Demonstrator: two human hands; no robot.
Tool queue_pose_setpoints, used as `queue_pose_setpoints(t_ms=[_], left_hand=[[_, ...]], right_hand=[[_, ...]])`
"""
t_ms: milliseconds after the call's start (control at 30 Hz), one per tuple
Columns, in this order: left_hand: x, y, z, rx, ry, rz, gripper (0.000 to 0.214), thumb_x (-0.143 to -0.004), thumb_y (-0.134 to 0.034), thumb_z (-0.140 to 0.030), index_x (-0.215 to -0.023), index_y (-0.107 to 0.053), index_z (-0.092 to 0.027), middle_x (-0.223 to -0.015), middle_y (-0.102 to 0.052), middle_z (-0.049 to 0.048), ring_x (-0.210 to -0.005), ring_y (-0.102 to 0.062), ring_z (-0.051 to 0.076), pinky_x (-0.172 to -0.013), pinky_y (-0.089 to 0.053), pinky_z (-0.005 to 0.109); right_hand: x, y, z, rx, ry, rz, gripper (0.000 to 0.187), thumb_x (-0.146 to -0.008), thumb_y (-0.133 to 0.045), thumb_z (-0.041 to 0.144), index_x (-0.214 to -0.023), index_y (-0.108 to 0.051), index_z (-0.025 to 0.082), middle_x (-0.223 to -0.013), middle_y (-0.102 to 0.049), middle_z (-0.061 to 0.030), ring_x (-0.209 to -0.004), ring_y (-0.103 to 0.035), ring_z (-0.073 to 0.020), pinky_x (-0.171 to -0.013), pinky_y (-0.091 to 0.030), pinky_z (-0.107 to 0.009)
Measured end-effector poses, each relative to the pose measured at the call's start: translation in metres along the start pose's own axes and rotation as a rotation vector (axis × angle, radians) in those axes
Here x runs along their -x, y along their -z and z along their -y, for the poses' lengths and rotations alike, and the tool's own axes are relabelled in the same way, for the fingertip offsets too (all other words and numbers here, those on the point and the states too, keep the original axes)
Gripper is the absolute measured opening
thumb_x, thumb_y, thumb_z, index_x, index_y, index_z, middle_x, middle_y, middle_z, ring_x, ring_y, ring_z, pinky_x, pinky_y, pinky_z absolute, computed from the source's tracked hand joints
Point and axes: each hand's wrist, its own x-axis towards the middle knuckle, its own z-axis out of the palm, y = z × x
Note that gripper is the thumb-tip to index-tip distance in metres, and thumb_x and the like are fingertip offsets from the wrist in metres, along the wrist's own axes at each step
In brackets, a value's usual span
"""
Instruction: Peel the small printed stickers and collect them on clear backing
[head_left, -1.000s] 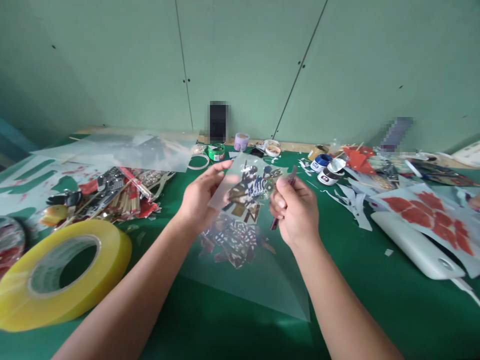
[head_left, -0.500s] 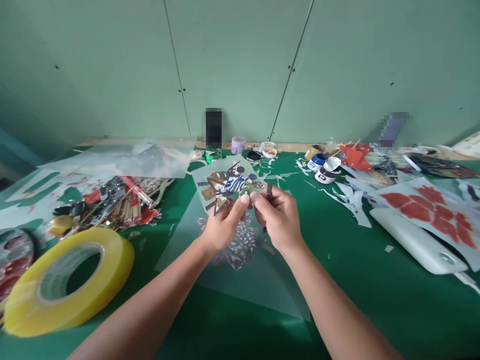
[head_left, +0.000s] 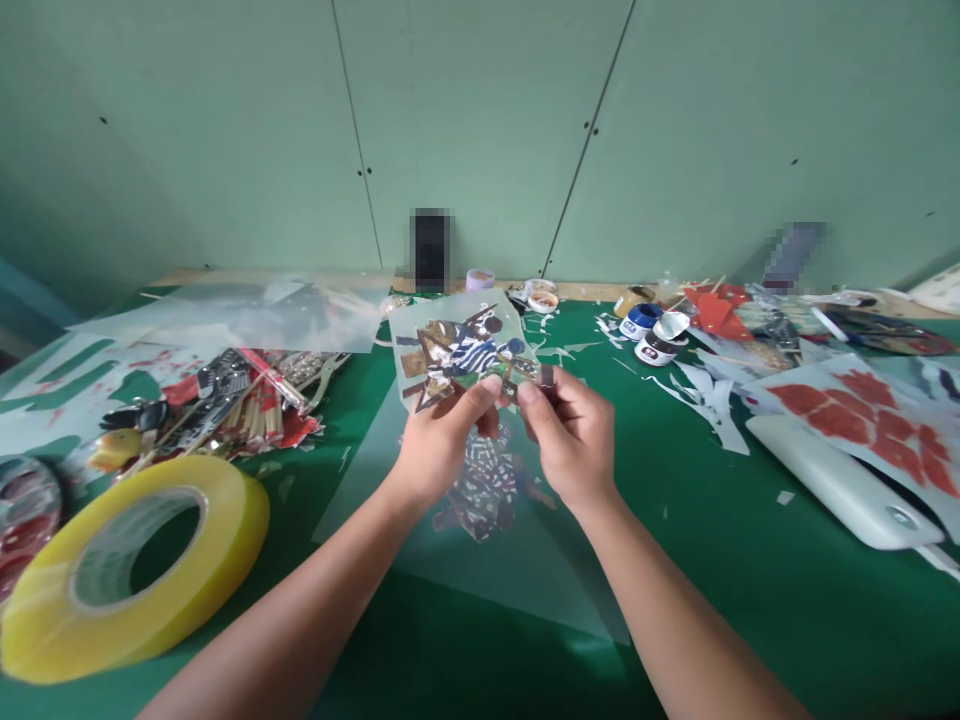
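Observation:
My left hand (head_left: 442,440) is closed, its thumb pressing on a translucent painted sheet (head_left: 420,345) held above the table. Brown, white, blue-striped and green shapes cover the sheet. Close by at its right edge, my right hand (head_left: 574,430) is pinched shut, with a dark brown strip (head_left: 547,378) showing between thumb and fingers. Whether the right fingertips also grip the sheet is hard to tell. Beneath both hands lies a larger translucent sheet (head_left: 525,590) on the green table, over or bearing a dark and white patterned picture (head_left: 480,490).
A big yellow tape roll (head_left: 232,560) lies front left, near a heap of sticks and tools (head_left: 232,400). Paint jars (head_left: 660,340) and paper scraps (head_left: 709,405) sit back right. A white glue-gun-like device (head_left: 840,485) and a red-painted sheet (head_left: 862,410) are at right.
Both hands and the painted sheet have moved slightly up and right. The sheet now covers the green jar, and less of the dark strip shows.

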Motion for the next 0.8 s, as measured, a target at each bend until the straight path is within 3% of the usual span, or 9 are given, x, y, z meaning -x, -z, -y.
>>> queue_pose_setpoints(t_ms=[167, 367, 600, 800], left_hand=[[-0.0019, -0.0021, -0.0046, 0.206, -0.083, 0.002, 0.041, -0.089, -0.048, -0.055, -0.068, -0.056, -0.020, -0.061, -0.059, 0.0023, -0.058, -0.054, 0.014, -0.057, -0.047, 0.030], [0.0010, 0.0016, -0.0041, -0.054, -0.229, 0.021, 0.028, -0.082, -0.067, -0.039, -0.065, -0.059, -0.019, -0.057, -0.057, -0.0003, -0.057, -0.054, 0.012, -0.059, -0.047, 0.028], [0.0027, -0.0015, -0.0073, -0.272, -0.302, -0.060, 0.031, -0.084, -0.066, -0.039, -0.062, -0.061, -0.017, -0.054, -0.058, -0.0002, -0.051, -0.052, 0.011, -0.052, -0.043, 0.026], [0.0009, -0.0003, -0.0066, -0.316, -0.390, -0.104, 0.032, -0.082, -0.070, -0.030, -0.054, -0.060, -0.019, -0.049, -0.055, -0.0021, -0.050, -0.054, 0.011, -0.053, -0.044, 0.026]], right_hand=[[0.0006, 0.0030, -0.0002, -0.025, -0.010, -0.095, 0.039, -0.090, -0.060, 0.039, -0.062, -0.040, 0.022, -0.052, -0.030, 0.0071, -0.046, -0.027, -0.0075, -0.044, -0.022, -0.025], [0.0003, 0.0044, -0.0026, -0.110, -0.038, -0.098, 0.036, -0.089, -0.060, 0.042, -0.064, -0.044, 0.022, -0.053, -0.033, 0.0064, -0.045, -0.029, -0.0079, -0.044, -0.024, -0.026], [-0.0005, 0.0069, -0.0066, -0.182, -0.094, -0.111, 0.035, -0.087, -0.063, 0.043, -0.064, -0.048, 0.022, -0.047, -0.032, 0.0078, -0.041, -0.027, -0.0070, -0.040, -0.023, -0.025], [-0.0021, 0.0062, -0.0068, -0.301, -0.122, -0.075, 0.035, -0.085, -0.064, 0.039, -0.062, -0.044, 0.022, -0.047, -0.030, 0.0086, -0.038, -0.024, -0.0055, -0.038, -0.020, -0.023]])
